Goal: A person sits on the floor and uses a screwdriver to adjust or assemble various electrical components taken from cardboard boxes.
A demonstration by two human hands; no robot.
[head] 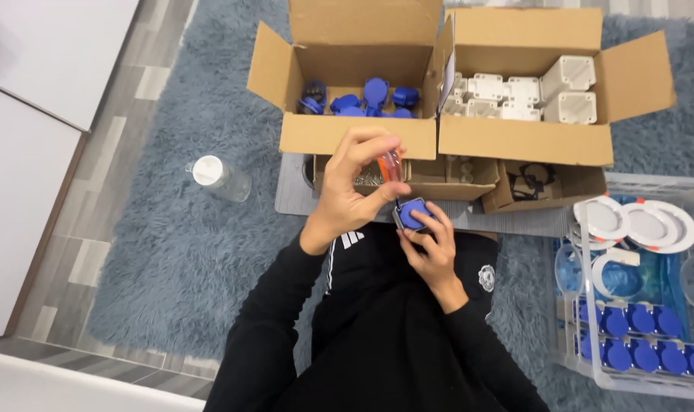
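Head camera looks steeply down—close (one view)—over lap and boxes (pixel 438 114).

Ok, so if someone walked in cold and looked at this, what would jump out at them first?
Probably the two hands at centre: the left hand pinches a small orange-handled tool, the right hand holds a blue-capped square part. Behind them sit two open cardboard boxes, one of blue parts, one of white housings. A clear bin at right holds rows of blue caps.

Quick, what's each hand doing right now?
Left hand: closed around a small orange-handled tool, held upright above the part.
Right hand: closed on a small blue-faced square part, held in front of the body.
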